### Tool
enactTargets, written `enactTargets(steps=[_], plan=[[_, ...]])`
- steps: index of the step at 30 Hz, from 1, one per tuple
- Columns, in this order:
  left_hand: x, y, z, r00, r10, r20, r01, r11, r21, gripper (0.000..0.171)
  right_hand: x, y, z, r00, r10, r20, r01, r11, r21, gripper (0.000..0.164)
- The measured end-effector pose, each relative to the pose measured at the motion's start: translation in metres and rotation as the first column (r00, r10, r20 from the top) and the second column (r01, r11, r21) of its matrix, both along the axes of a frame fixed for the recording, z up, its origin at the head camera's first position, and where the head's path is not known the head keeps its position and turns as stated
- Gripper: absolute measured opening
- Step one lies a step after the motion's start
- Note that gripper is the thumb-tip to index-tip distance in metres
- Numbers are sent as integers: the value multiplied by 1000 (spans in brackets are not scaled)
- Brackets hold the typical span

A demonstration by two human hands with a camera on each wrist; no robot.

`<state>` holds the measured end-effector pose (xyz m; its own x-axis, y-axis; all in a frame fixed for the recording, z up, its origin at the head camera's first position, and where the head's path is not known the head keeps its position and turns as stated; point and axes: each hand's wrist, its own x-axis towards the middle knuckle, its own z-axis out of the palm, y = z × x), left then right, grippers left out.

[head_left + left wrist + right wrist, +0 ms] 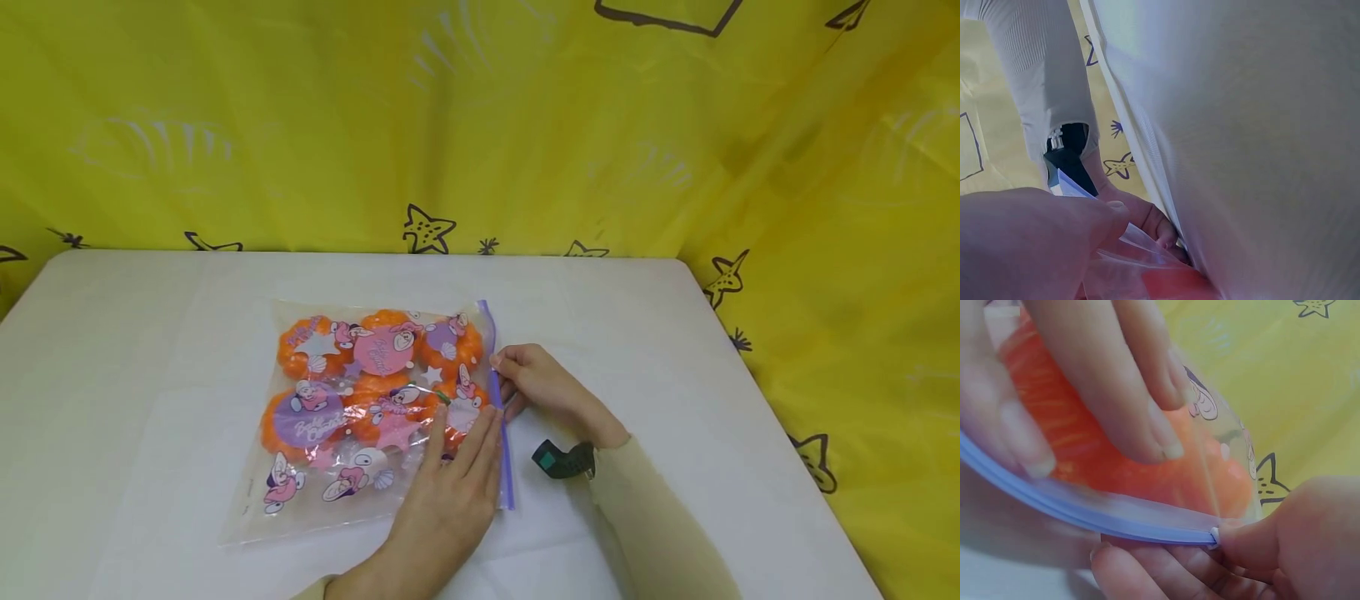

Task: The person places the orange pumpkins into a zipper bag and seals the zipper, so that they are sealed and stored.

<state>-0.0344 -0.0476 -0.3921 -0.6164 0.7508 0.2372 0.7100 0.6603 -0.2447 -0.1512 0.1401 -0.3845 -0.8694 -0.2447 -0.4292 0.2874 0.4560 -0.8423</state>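
Observation:
A clear zip bag (341, 492) with pink and purple cartoon prints lies flat on the table. Inside it are several orange, lobed, pumpkin-like pieces (303, 342), one showing a bit of green. Its purple zip strip (506, 475) runs along the right side. My right hand (543, 385) pinches a small white slider (1215, 537) on this strip between thumb and fingers. My left hand (453, 492) rests on the bag beside the strip, its fingers (1141, 434) lying nearly straight over an orange piece. In the left wrist view, the left hand (1035, 244) hides part of the bag.
The white table (637, 333) carries the bag near its middle. A yellow curtain (322, 150) with dark starfish drawings hangs behind and to the right. A black strap device with a green patch (562, 460) sits at the right wrist, by the pale sleeve (652, 517).

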Motion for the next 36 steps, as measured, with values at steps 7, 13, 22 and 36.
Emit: enactTargets(steps=[7,13,22,36], plan=[[1,0,3,998,17,58,-13,998,-60,45,-8,-1,3,1000,-4,-2,4,1000,2,32],[0,0,3,997,21,75,-15,997,-73,47,-12,-3,3,1000,-4,-7,4,1000,-5,34],[1,2,2,998,29,55,-25,997,-73,46,-20,-1,2,1000,-19,11,20,1000,-7,35],[2,2,3,997,45,68,-38,994,-100,49,-30,-4,5,1000,-16,-1,16,1000,27,35]])
